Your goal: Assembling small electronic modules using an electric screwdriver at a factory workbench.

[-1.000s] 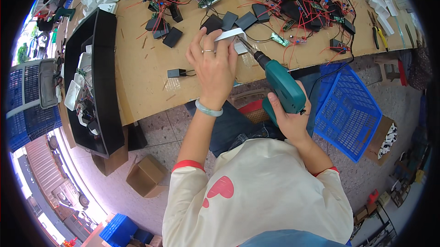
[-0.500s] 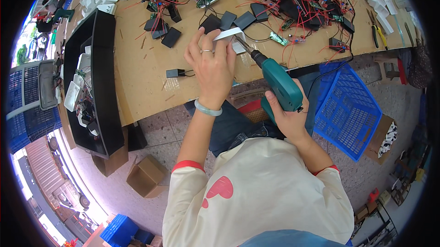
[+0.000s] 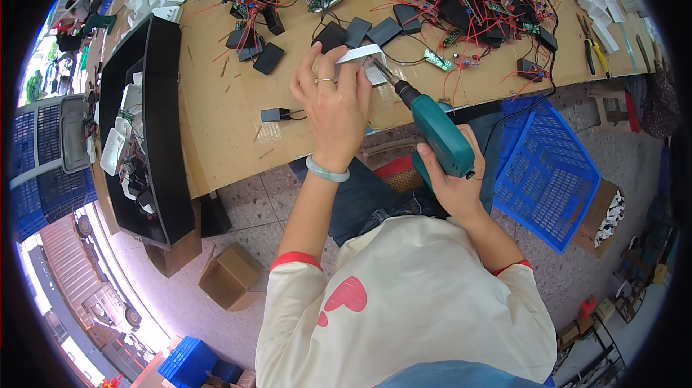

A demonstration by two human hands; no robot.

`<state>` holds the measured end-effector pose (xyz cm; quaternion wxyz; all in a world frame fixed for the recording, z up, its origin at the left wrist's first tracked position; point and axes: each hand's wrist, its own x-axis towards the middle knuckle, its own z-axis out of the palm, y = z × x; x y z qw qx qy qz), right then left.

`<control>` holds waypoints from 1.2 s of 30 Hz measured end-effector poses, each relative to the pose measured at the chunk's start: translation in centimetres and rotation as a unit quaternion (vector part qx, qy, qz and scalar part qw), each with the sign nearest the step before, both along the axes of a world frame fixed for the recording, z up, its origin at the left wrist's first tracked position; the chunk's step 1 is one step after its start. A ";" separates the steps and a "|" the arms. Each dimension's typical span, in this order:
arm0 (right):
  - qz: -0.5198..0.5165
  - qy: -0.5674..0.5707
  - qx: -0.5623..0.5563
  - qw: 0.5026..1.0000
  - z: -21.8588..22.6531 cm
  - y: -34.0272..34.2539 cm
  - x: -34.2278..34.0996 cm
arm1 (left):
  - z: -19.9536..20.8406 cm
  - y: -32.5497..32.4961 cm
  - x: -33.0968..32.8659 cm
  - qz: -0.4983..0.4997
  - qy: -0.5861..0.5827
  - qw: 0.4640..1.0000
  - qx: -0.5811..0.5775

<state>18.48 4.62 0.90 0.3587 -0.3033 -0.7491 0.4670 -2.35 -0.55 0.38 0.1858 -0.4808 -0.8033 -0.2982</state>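
Note:
My right hand (image 3: pixel 455 180) is closed round the grip of a green electric screwdriver (image 3: pixel 441 136). Its metal bit points up and left into a white plastic housing (image 3: pixel 362 54), at the housing's right end. With the fingers of my left hand (image 3: pixel 333 103) I hold that housing at the table's near side; the palm side of the hand is hidden, and so is most of the housing's inside. A small black box with a cable (image 3: pixel 274 115) lies left of my left wrist. Several black boxes (image 3: pixel 359 31) lie just beyond my fingers.
A heap of circuit boards with red wires (image 3: pixel 490 10) covers the table's far right. On the left stands a long black tray (image 3: pixel 160 128) holding white housings and boards. Pliers with yellow handles (image 3: pixel 600 59) lie at the right. A blue crate (image 3: pixel 551 172) stands below the table's edge.
The screwdriver has shifted very slightly, its body a little lower at the right hand. My left hand and the white housing look the same.

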 end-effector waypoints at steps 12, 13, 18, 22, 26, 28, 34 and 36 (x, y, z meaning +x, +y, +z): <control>-0.009 -0.011 -0.012 1.000 0.0 -0.3 0.3 | -0.1 -0.1 -0.1 -0.001 0.001 1.000 0.001; -0.009 -0.011 -0.012 1.000 0.0 -0.3 0.3 | -0.1 -0.1 -0.1 0.000 0.000 1.000 0.001; -0.020 -0.002 -0.042 0.999 0.1 -0.5 0.3 | -0.2 -0.1 -0.1 0.000 0.001 1.000 0.002; -0.008 -0.008 -0.040 0.999 0.3 -0.6 0.7 | -0.3 -0.1 -0.1 0.002 0.002 1.000 0.003; -0.012 -0.003 -0.043 0.999 0.6 -0.6 1.1 | -0.2 0.0 -0.1 0.001 0.001 1.000 0.003; -0.009 -0.005 -0.041 0.999 0.8 -0.7 1.2 | -0.1 -0.1 -0.1 0.002 0.000 1.000 0.001; -0.010 -0.005 -0.032 0.999 0.9 -0.7 1.4 | -0.1 0.0 0.0 -0.007 0.002 1.000 0.007; -0.013 -0.009 -0.034 0.999 1.3 -0.8 1.6 | -0.1 0.0 0.0 -0.006 0.001 1.000 0.006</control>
